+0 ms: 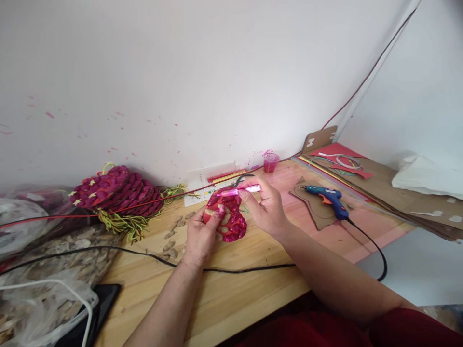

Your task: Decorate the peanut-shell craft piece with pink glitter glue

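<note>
My left hand (203, 236) grips the lower left edge of a red, peanut-covered piece (237, 225), its thumb lying on the front. Much of the piece is coated in glossy magenta, while several peanuts near the thumb are still tan. Between the thumb and fingers of my right hand (265, 205) is a slim brush (249, 190) with a whitish handle and a pink end, which lies over the top part of the piece. A clear cup (270, 163) stained magenta stands against the wall, behind my right hand.
Finished-looking magenta discs (121, 190) with yellow-green strings are stacked at left, near bags of peanuts (72, 255). Loose peanuts (170, 246) lie left of my hands. A blue glue gun (327, 196) rests on cardboard at right. A black cable (249, 270) crosses the wooden table (231, 308).
</note>
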Demonstrator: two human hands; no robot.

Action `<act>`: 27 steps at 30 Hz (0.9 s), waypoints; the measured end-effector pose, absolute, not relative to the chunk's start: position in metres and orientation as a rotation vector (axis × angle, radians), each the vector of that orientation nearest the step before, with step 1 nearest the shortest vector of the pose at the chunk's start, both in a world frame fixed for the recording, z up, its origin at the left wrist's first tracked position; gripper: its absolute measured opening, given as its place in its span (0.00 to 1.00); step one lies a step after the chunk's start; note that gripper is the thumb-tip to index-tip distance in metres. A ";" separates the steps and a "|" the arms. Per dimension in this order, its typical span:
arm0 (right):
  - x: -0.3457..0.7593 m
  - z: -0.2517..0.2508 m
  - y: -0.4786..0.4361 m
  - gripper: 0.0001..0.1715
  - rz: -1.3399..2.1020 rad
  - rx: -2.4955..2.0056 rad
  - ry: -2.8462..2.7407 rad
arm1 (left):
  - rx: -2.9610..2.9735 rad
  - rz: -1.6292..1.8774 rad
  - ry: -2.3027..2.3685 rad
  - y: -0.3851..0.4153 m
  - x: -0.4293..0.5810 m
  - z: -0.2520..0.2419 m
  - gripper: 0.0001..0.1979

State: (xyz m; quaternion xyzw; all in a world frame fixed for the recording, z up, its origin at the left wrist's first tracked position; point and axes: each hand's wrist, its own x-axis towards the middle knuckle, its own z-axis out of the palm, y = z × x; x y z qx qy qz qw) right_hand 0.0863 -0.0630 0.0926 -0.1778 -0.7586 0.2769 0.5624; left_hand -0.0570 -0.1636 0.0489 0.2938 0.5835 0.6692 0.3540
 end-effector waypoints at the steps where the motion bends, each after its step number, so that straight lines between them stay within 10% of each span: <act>1: 0.086 0.093 -0.063 0.04 0.645 -0.412 -1.791 | 0.768 1.736 1.511 -0.163 -0.057 0.049 0.26; 27: 0.088 0.091 -0.062 0.04 0.626 -0.427 -1.791 | 0.663 1.710 1.396 -0.162 -0.055 0.051 0.24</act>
